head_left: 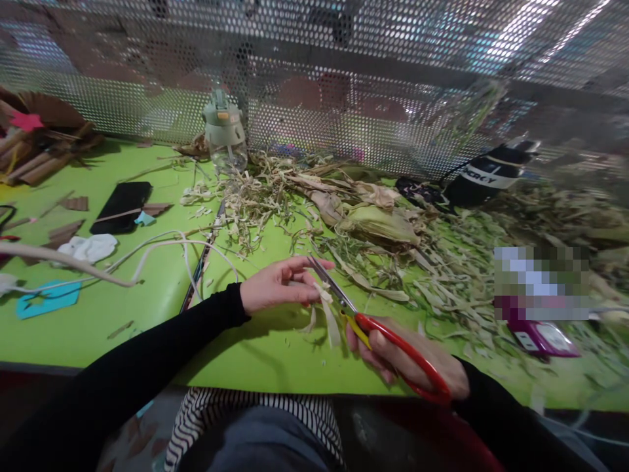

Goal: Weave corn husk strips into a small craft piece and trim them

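Note:
My left hand [282,286] pinches a small pale corn husk piece [328,318] above the green table, its strips hanging down from the fingertips. My right hand [410,351] is wrapped round the handles of a pair of scissors, one red, and a yellow part shows near the pivot. The scissors [339,288] point up and left, their blades close beside the husk and the left fingers. Whether the blades touch the husk I cannot tell. Beyond both hands lies a greenish corn husk [378,224] among dry husk leaves.
Shredded husk [250,203] spreads across the back and right of the table. A water bottle [225,134] stands by the perforated metal screen [304,85]. At left lie a black phone [122,206], a white cable [162,242] and a blue tag [48,299]. A purple packet [543,335] is at right.

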Available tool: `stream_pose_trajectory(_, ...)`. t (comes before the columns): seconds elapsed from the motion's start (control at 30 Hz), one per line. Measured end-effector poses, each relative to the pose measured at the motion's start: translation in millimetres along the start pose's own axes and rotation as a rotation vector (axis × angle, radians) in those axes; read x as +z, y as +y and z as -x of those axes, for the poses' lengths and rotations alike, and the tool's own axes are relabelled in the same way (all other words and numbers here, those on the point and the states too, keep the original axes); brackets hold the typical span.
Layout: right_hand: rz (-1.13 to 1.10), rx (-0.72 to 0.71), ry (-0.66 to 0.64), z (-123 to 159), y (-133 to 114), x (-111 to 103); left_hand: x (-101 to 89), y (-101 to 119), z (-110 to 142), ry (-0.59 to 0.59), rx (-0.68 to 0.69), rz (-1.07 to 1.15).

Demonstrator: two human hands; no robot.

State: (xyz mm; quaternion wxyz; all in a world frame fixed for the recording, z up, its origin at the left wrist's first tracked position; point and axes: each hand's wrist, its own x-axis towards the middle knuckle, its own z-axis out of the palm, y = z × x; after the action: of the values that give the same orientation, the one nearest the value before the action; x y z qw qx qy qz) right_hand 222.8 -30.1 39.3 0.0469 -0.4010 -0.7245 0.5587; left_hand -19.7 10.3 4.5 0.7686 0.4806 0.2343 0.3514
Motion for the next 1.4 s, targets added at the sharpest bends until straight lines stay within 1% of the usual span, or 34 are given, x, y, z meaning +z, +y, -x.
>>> stream_pose_trajectory(0.07,-0.011,0.008,0.019,0,0,2,-0.1,-2,0,-0.027,-0.028,-0.002)
stream_pose_trajectory(0.13,-0.05,0.005,0.078,0,-2,4,-0.3,-3,-2,0.006,-0.03,0.026)
stream_pose_trajectory(0.23,-0.055,-0.002,0.247,1,-6,2,-1.0,-4,-4,0.151,0.022,0.097)
stream_pose_trajectory(0.33,0.082,0.016,0.378,-3,-7,-5,-2.3,-3,-6,0.307,0.075,0.166)
stream_pose_trajectory(0.4,0.128,0.012,0.385,-8,-7,-10,-4.2,-2,-8,0.394,0.106,0.194)
stream_pose_trajectory(0.53,0.014,-0.058,0.281,-24,-7,-10,-10.8,3,-12,0.533,0.166,0.212)
stream_pose_trajectory(0.6,0.005,-0.054,0.261,-29,-8,-7,-13.9,7,-13,0.575,0.183,0.225)
stream_pose_trajectory(0.67,-0.023,-0.04,0.25,-31,-8,-5,-15.5,11,-13,0.598,0.194,0.238)
stream_pose_trajectory(0.8,-0.164,0.003,0.161,-21,-9,-5,-15.3,17,-11,0.619,0.227,0.24)
stream_pose_trajectory(0.9,-0.131,0.077,0.08,-14,-10,-9,-15.2,18,-9,0.607,0.25,0.218)
stream_pose_trajectory(0.97,-0.094,0.116,0.051,-14,-10,-11,-15.3,17,-8,0.585,0.252,0.198)
stream_pose_trajectory(1.1,-0.088,0.116,0.124,-18,-12,-10,-14.2,15,-7,0.565,0.213,0.185)
stream_pose_trajectory(1.33,-0.071,0.08,0.179,-17,-13,-6,-11.6,13,-7,0.554,0.207,0.189)
stream_pose_trajectory(1.4,-0.089,0.077,0.171,-17,-13,-5,-10.9,13,-7,0.552,0.203,0.187)
